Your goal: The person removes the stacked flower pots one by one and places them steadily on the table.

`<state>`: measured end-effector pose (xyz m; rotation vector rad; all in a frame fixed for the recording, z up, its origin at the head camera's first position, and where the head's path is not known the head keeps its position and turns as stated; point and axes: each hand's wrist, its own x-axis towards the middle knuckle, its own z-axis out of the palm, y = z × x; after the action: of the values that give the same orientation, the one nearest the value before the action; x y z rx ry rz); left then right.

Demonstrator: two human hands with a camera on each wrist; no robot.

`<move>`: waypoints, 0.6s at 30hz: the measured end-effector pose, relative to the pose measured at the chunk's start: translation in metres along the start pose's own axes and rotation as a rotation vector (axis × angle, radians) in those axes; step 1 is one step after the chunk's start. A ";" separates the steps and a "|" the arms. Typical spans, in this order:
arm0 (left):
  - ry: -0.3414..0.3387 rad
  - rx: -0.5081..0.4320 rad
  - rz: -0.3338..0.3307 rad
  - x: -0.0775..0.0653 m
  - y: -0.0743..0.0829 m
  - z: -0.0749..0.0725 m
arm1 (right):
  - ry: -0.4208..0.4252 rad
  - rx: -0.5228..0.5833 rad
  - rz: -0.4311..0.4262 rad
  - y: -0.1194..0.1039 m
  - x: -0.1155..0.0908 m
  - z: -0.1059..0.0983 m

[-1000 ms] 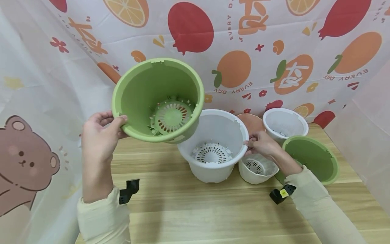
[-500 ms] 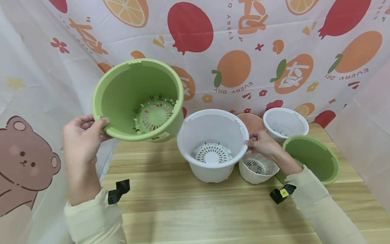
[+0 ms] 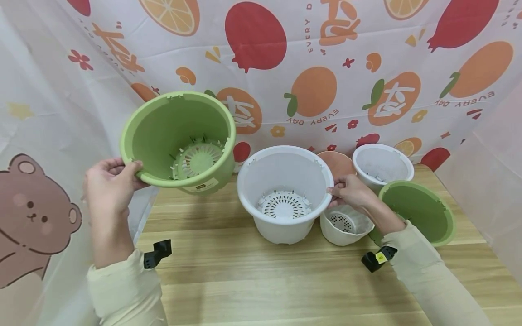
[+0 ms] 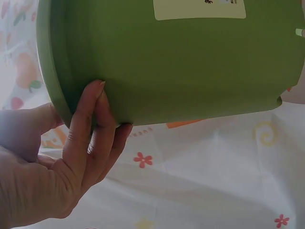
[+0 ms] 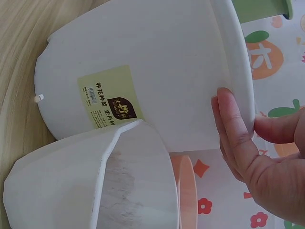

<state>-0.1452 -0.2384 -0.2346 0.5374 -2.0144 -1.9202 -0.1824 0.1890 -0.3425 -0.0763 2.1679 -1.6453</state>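
Observation:
My left hand (image 3: 112, 185) pinches the rim of a large light-green plastic flowerpot (image 3: 163, 127), thumb over the inside and fingers under the outer wall. The pot hangs above the table at the left, its mouth tilted toward me and its slotted base visible inside. In the left wrist view the fingertips (image 4: 97, 88) press against the green wall below a pale label. A large white flowerpot (image 3: 281, 233) stands upright in the middle of the table. At its right edge my right hand (image 3: 351, 192) pinches the rim; the right wrist view shows a green label (image 5: 112, 98) on its side.
Right of the white pot stands a smaller cream faceted pot (image 3: 342, 239), with an orange pot (image 3: 336, 163) behind it. Farther right are a small white pot (image 3: 381, 163) and a tilted green pot (image 3: 424, 217). A fruit-print curtain (image 3: 367, 36) closes off the back of the wooden table (image 3: 265, 290).
My left hand has carried the green flowerpot leftward, away from over the white one, and the pot has since sunk a little. My right hand and the white flowerpot have stayed still.

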 end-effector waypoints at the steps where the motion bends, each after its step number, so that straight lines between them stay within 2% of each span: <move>1: 0.003 0.009 -0.007 0.001 -0.002 0.000 | 0.000 0.000 0.000 0.000 0.000 0.000; 8: 0.023 0.042 -0.010 0.006 -0.017 0.003 | -0.006 0.006 0.000 -0.001 0.000 0.001; 15: -0.017 0.151 -0.036 0.016 -0.036 0.005 | -0.005 0.000 -0.001 0.000 0.000 0.001; 18: -0.036 0.148 -0.060 0.020 -0.044 0.006 | -0.006 0.003 -0.004 0.001 -0.001 0.000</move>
<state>-0.1628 -0.2442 -0.2800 0.6099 -2.1986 -1.8362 -0.1816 0.1890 -0.3431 -0.0848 2.1624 -1.6487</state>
